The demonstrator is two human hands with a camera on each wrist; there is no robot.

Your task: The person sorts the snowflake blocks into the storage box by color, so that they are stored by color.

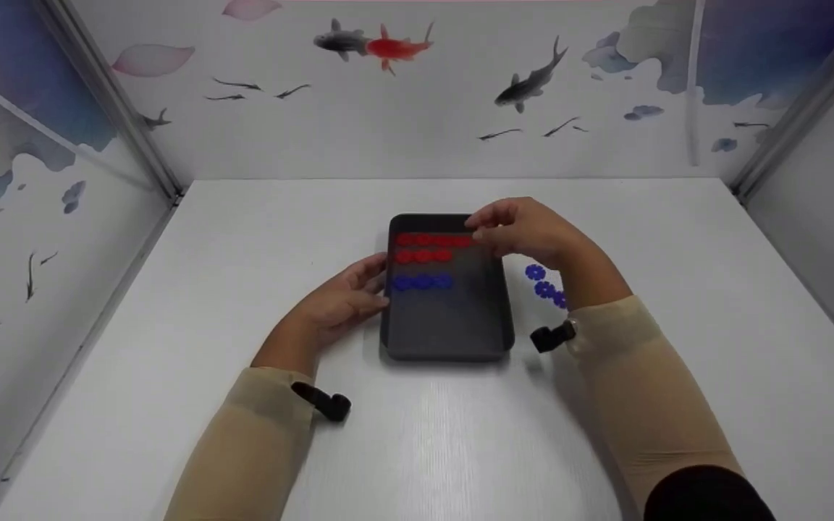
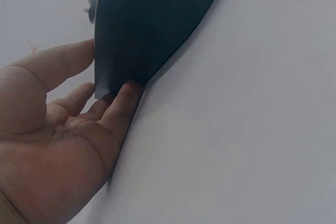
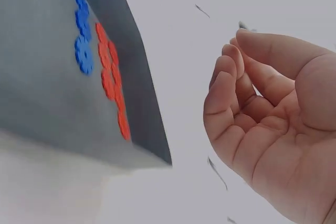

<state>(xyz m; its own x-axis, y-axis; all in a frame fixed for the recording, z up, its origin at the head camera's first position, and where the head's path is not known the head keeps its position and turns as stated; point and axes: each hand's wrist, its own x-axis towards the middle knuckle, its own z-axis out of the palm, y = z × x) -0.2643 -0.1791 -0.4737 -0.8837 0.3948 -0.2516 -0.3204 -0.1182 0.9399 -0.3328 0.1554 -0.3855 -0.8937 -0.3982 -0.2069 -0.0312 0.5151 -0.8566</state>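
A dark grey rectangular tray (image 1: 446, 329) lies on the table. Against its left wall, the left hand (image 1: 337, 304) rests with thumb and fingertips touching the outside. Inside the tray are flower-shaped plastic pieces: a top row of several red pieces (image 1: 424, 239), three red pieces (image 1: 424, 256) below, then three blue pieces (image 1: 423, 281). Over the tray's upper right corner hovers the right hand (image 1: 525, 228), its fingers loosely bent. Nothing shows between its thumb and fingers in the right wrist view, where the red pieces (image 3: 107, 72) and blue pieces (image 3: 83, 40) also appear.
Outside the tray, right of it, lie loose blue flower pieces (image 1: 544, 289), partly covered by the right forearm. White panels (image 1: 417, 137) printed with fish enclose the white table (image 1: 417, 441) at the back and sides. A black wrist camera (image 1: 330, 405) sticks out from each sleeve.
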